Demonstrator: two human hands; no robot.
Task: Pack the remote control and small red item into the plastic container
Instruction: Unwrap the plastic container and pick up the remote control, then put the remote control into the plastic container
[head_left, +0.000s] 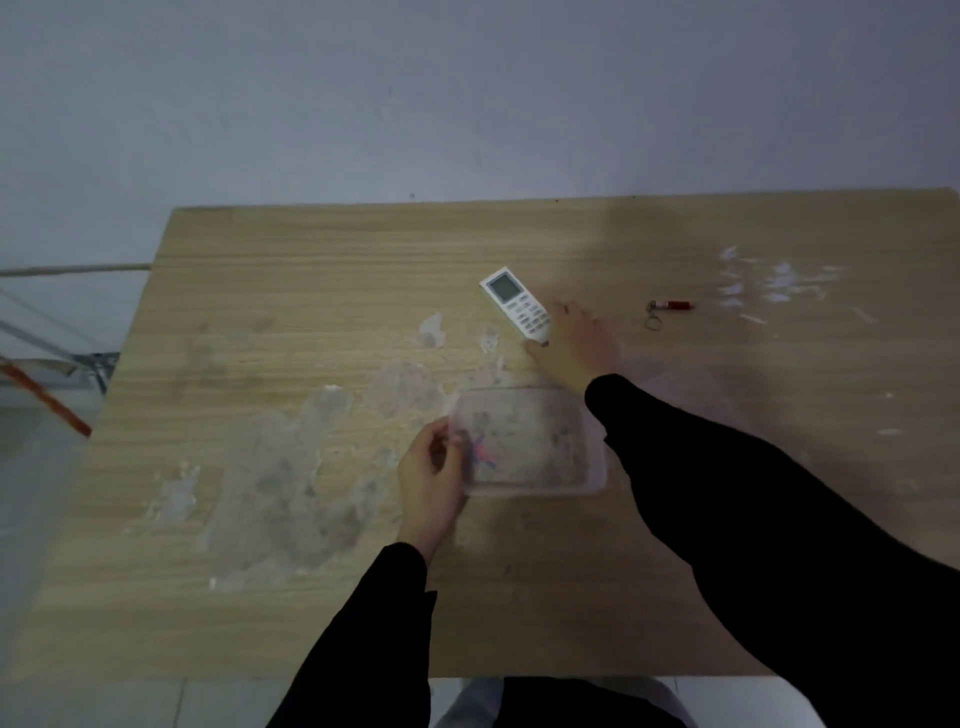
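A white remote control (514, 302) with a small screen lies slanted on the wooden table (311, 291). My right hand (574, 348) rests at its near end, thumb and fingers spread along its side; whether they grip it is unclear. A small red item (675, 305) with a metal key ring lies to the right of the remote, apart from my hand. The clear plastic container (530, 441) sits in front of me, with nothing but smudges showing inside. My left hand (431, 478) holds its left rim.
The table top carries large pale stains at the left and middle and white scraps (774, 280) at the far right. A grey wall stands behind. An orange strip (47, 400) and a metal frame (78, 358) lie off the table's left edge.
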